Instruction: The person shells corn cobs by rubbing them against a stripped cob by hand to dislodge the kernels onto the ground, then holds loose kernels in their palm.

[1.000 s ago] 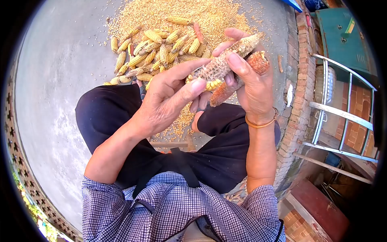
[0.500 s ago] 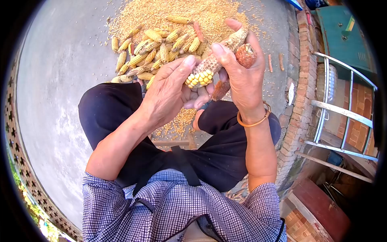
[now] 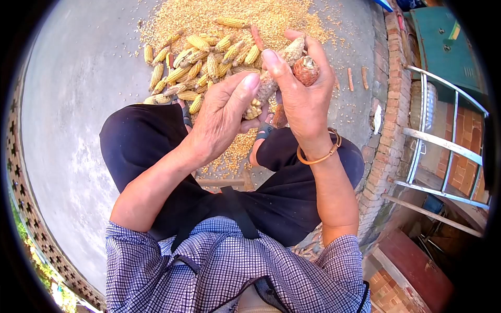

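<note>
A mostly stripped corn cob (image 3: 267,87) slants between my hands, with yellow kernels left at its lower end. My left hand (image 3: 224,112) grips that lower end, its thumb pressed along the kernels. Higher up, my right hand (image 3: 305,96) is closed around the same cob, and also holds a bare reddish cob (image 3: 306,71) whose broken end sticks out past the fingers. The lower part of the reddish cob shows beneath the palm. Ahead of my hands lies a heap of unshelled corn ears (image 3: 201,65). The left fingertips are partly hidden behind the cob.
Loose corn kernels (image 3: 229,13) spread behind the ears, and more kernels (image 3: 229,156) lie between my feet. A few bare cobs (image 3: 350,79) rest on the concrete floor (image 3: 73,130) to the right. Beyond the brick edging (image 3: 383,141) stands a metal rail frame (image 3: 443,146).
Both hands have shifted slightly, the right one up and to the left with the cobs. My left thumb now covers more of the remaining kernels.
</note>
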Available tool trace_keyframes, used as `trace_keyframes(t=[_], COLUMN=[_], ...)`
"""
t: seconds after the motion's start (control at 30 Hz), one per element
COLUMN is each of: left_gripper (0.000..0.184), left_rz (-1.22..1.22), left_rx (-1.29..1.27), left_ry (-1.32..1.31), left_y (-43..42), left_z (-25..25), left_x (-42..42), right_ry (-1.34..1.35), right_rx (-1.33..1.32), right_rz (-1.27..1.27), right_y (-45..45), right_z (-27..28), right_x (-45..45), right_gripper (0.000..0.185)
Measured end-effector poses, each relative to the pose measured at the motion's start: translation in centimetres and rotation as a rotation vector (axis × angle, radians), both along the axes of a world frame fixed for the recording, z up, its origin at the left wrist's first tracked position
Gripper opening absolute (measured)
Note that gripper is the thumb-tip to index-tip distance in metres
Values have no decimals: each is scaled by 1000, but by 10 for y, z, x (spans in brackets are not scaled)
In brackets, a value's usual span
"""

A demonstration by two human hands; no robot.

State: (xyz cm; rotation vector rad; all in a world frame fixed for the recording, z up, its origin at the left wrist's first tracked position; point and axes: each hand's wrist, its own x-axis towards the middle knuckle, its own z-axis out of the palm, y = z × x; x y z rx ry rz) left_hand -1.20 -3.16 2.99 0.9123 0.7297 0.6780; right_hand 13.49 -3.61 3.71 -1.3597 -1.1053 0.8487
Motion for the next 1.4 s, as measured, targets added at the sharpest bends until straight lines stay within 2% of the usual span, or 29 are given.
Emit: trace_keyframes(t=[0.13,0.27,0.37,0.47,0.57,0.67,0.83,0.97,1.07,1.2,1.27,1.3,1.4], left_gripper=[40,44,48,49,44,39,38,39,40,41,42,43,42], left_rz=[30,-45,-54,-46,-104,22,56,-60,-41,-94,-135,-158,-31], left_rx=[-59,-95,-140,-100,89,35,-62,-54,-143,-107,12,-23,-71], left_ry=[0,3,-161,-150,-22,-20,-66,-82,-222,-217,-184,-232,-178], left_y=[1,5,3,2,3,-4,-2,6,6,6,5,6,-2], left_z=[1,11,1,-3,-2,1,-4,-2,-1,1,-1,-6,-4], left_x=[1,-2,1,4,1,6,3,-4,-4,-5,-6,-8,-5], right_ry=[-101,-99,-34,4,9,-16,-73,4,113,259,259,243,182], right_rx=[102,75,-16,-82,-48,-3,28,11,-41,-28,-11,-3,-10], right_rz=[-69,-49,-43,-49,-67,-80,-74,-63,-10,9,-13,-26,-60], right_y=[-2,-2,-4,-5,-5,-3,-6,-5,-4,-1,-1,0,-1], right_z=[-6,-3,6,9,3,-3,2,2,4,-2,-3,-5,-1], right_x=[-8,-1,1,2,1,0,-8,-7,1,7,6,3,-5], right_gripper=[33,35,39,38,37,37,38,37,37,36,36,36,36])
